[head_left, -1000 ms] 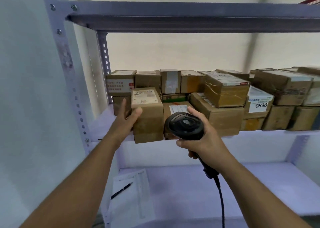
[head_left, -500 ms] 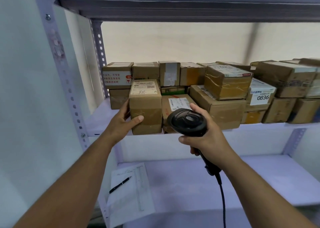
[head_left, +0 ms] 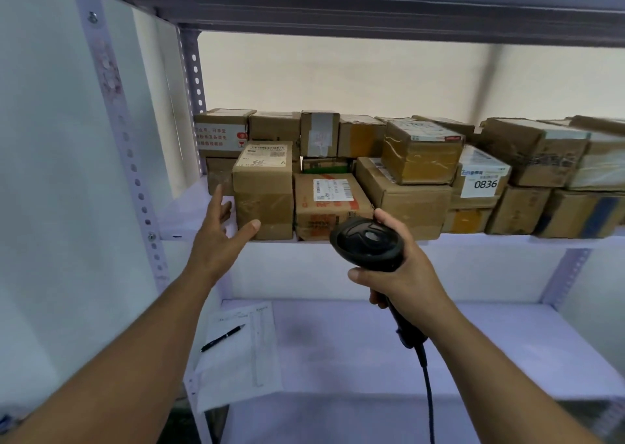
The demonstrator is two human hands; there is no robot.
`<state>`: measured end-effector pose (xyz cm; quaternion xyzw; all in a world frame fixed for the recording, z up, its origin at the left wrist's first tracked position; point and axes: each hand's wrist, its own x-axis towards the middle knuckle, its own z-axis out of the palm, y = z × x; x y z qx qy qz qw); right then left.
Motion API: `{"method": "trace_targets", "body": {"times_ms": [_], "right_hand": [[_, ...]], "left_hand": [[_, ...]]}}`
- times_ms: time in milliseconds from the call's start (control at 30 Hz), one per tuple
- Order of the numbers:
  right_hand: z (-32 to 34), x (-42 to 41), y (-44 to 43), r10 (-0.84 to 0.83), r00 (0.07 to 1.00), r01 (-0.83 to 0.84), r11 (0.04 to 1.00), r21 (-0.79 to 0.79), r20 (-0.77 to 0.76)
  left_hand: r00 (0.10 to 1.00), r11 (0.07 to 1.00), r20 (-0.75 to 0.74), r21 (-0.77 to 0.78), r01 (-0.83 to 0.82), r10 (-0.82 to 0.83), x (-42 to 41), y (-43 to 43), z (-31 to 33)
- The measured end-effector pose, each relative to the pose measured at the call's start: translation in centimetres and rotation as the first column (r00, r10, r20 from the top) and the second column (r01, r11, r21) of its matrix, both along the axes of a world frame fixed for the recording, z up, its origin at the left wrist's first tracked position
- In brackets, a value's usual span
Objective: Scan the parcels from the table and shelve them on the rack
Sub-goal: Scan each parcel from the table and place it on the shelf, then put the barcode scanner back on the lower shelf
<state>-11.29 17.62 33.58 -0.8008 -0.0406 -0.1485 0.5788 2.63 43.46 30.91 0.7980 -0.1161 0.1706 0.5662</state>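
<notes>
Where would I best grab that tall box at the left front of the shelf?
Probably from the front left: fingers on the tall parcel's bare left side, thumb on its front face. Its right side sits close against the red-taped parcel, leaving little room there.

White label (head_left: 484, 181) on a stacked parcel (head_left: 473, 202) is displaying the number 0836. Shipping label (head_left: 263, 154) atop the front-left parcel (head_left: 262, 193) is showing a letter A; the remaining print is blurring.
</notes>
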Motion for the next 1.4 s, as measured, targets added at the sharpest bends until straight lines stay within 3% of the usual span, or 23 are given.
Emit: {"method": "trace_targets", "body": {"times_ms": [267, 533, 733, 900, 1067, 1233, 1400], "right_hand": [[-1.5, -2.8, -4.4, 0.024, 0.999, -0.022, 0.998, 0.064, -0.026], [-3.6, -5.6, -10.7, 0.055, 0.998, -0.054, 0.992, 0.111, -0.001], [-4.4, -7.0, -14.4, 0.024, 1.000, -0.025, 0.992, 0.123, 0.012], [-4.5, -7.8, -17.5, 0.019, 1.000, -0.016, 0.983, 0.182, -0.017], [-5.1, -7.7, -20.3, 0.011, 0.997, 0.006, 0.974, 0.226, -0.074], [-6.6, -7.0, -21.7, -0.004, 0.991, 0.039, 0.963, 0.268, -0.133], [-8.4, -5.5, -22.0, 0.012, 0.976, 0.034, 0.978, 0.206, -0.219]], "left_hand": [[0.978, 0.981, 0.083, -0.040, -0.190, 0.193, -5.4, -3.6, -1.9], [0.959, 0.962, 0.106, -0.093, -0.255, 0.264, -11.7, -11.8, -3.5], [0.989, 0.991, 0.085, -0.072, -0.114, 0.120, -15.9, -19.8, -5.4], [0.995, 0.993, -0.059, -0.091, 0.071, -0.076, -19.1, -27.0, -6.2], [0.929, 0.964, -0.260, -0.076, 0.253, -0.265, -21.4, -32.7, -7.5], [0.875, 0.938, -0.339, -0.094, 0.335, -0.346, -21.2, -34.9, -9.2], [0.865, 0.925, -0.342, -0.031, 0.380, -0.367, -19.2, -35.4, -11.0]]}}
